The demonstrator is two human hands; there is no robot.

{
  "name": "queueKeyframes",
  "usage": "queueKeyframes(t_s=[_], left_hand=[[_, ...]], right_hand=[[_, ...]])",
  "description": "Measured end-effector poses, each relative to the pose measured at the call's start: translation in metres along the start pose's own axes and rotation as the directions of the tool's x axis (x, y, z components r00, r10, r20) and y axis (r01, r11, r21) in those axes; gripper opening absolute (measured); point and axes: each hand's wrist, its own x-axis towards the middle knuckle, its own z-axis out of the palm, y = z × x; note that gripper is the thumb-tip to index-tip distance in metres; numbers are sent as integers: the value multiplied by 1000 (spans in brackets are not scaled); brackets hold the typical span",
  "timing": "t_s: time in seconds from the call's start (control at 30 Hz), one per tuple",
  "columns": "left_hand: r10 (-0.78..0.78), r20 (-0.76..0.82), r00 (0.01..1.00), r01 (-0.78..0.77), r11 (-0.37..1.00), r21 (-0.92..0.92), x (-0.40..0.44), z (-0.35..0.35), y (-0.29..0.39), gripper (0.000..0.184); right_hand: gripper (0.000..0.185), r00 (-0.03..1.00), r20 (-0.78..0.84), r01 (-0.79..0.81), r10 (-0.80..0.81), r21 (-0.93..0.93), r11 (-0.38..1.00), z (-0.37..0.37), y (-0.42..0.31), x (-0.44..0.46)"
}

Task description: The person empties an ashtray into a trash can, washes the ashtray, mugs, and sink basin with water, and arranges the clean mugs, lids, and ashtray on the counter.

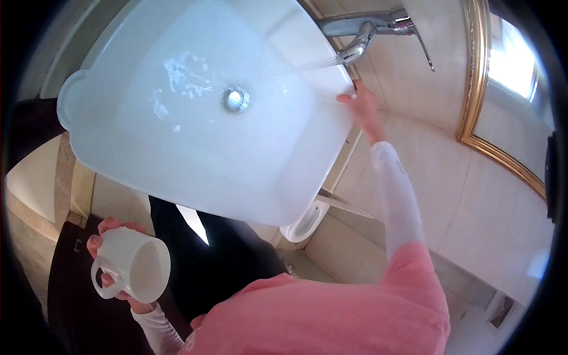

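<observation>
Mug (121,254), white, is at 8 o'clock in the view, beside the basin (207,177) and apart from it. It lies tilted in the left hand (111,228), whose palm and parts of its fingers are hidden behind it; the fingers are curled around the body and near the handle. Its base is partly covered, and whether anything lies inside is hard to tell. The long axis runs from the base at 10 o'clock to the mouth at 4 o'clock; the handle juts toward 7 o'clock.

The right hand (364,106), between 1 and 2 o'clock, is partly open at the basin's rim, thumb on the near side; its other fingertips are hard to make out, so its grip cannot be told. At 1 o'clock, the faucet (358,44) sends a faint stream toward the drain (235,99). White patches left of the drain could be foam or glare.
</observation>
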Motion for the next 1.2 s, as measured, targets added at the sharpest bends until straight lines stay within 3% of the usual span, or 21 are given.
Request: queueKeyframes(t_s=[0.07,0.17,0.27,0.37,0.4,0.5,0.57,0.6,0.7,0.83,0.93,1.07,1.13,1.2], left_hand=[[-10,-9,1000,10,1000,11,0,2,6,57],[-10,-20,1000,11,1000,14,2,0,11,58],[-21,-52,998,22,999,23,10,5,13,58],[-8,-45,999,10,999,48,12,15,13,58],[-9,-40,999,10,999,33,11,14,12,58],[-9,-26,1000,10,1000,30,7,9,6,58],[-8,-26,1000,10,996,84,7,10,2,57],[-10,-12,1000,11,998,70,8,11,0,57],[-11,-2,1000,11,999,40,12,16,-6,57],[-25,-47,999,27,999,25,14,29,-13,58],[-29,-23,999,30,998,58,14,31,-4,58],[-10,-16,1000,10,1000,12,6,17,18,55],[-17,-18,1000,16,998,-53,2,7,30,53],[-27,-15,1000,26,998,-53,3,6,37,52]], right_hand=[[60,998,-49,-51,40,-251,967,6,-26,-2],[67,980,-187,-118,63,-299,947,15,-49,-14],[62,984,-174,-93,45,-281,955,14,-43,-9],[57,999,0,-46,46,79,996,1,-3,1],[52,998,36,33,-53,431,902,18,47,11],[60,997,64,6,-35,417,909,8,41,7],[69,994,47,-102,103,-24,994,-2,3,7],[73,986,16,-157,166,-246,956,0,-16,7],[86,957,-283,-131,66,-216,968,31,-30,4],[81,943,-306,86,-132,-160,983,29,-33,3],[68,944,-264,194,-199,-47,980,27,-16,5],[52,997,-72,10,27,461,887,1,-3,-15],[49,963,-228,181,-144,151,972,12,24,-36],[45,896,-249,328,-368,-186,926,9,20,-56]])
